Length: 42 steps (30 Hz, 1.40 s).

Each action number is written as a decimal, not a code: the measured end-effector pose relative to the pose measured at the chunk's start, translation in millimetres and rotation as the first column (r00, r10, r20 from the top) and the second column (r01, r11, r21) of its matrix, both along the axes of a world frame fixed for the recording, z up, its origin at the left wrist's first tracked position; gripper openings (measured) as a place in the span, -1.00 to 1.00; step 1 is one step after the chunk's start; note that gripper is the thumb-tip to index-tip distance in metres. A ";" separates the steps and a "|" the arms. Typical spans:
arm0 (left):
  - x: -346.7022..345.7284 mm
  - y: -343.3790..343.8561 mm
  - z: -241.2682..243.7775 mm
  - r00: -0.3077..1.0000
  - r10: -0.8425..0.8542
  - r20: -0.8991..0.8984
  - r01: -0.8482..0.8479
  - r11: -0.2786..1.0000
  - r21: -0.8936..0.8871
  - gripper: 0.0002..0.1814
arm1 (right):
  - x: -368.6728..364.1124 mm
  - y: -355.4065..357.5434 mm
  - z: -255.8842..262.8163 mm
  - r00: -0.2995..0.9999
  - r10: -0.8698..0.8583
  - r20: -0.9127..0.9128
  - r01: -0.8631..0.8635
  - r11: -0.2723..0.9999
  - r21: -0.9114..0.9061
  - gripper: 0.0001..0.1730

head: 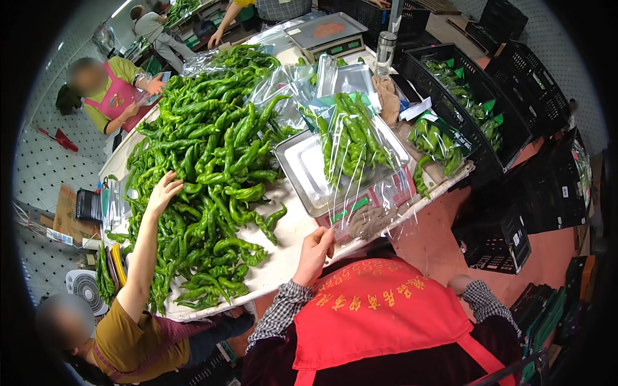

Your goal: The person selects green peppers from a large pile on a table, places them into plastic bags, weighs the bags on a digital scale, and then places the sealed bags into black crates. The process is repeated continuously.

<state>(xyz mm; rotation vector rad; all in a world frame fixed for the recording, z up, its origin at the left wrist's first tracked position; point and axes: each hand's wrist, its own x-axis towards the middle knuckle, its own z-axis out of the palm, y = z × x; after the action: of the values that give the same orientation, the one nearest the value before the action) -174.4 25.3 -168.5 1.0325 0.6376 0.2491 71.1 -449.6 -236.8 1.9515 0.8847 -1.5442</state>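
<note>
A clear plastic bag of long green peppers (355, 137) lies on the metal pan of a digital scale (301, 190). Its loose open end stretches toward me over the scale's red front. My left hand (314, 253) is closed at the near corner of that film, by the table's front edge. Low beside my red apron, my right hand (461, 283) hangs off the table, partly hidden, and its fingers do not show. Left of the scale, a large heap of loose green peppers (207, 144) covers much of the table.
A filled pepper bag (437, 140) and a grey cloth (372, 219) lie near the scale. Black crates (507, 149) stand at the right. A second scale (328, 34) and a glass bottle (385, 53) are behind. A co-worker's hand (165, 193) reaches over the heap.
</note>
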 end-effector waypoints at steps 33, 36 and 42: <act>163.9 114.0 8.9 0.932 0.362 -0.033 -0.066 0.257 0.964 -0.61 | 155.3 398.5 70.9 0.839 -0.445 -0.313 0.134 -0.389 0.912 -0.69; 173.7 126.2 2.9 0.913 0.337 -0.231 -0.028 0.617 0.786 -0.63 | 160.2 411.5 69.9 0.845 -0.480 -0.236 0.224 -0.082 0.971 -0.58; 184.2 134.0 10.7 0.931 0.316 -0.180 -0.228 0.892 0.390 -0.37 | 155.0 424.2 80.7 0.556 -0.453 -0.697 0.682 -0.231 0.694 -0.58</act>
<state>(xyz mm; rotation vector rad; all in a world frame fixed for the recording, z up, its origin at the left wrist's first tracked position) 9.8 159.3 -157.8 1.3421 0.9855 0.5113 226.1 -25.4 -156.2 3.8072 1.3663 -1.7598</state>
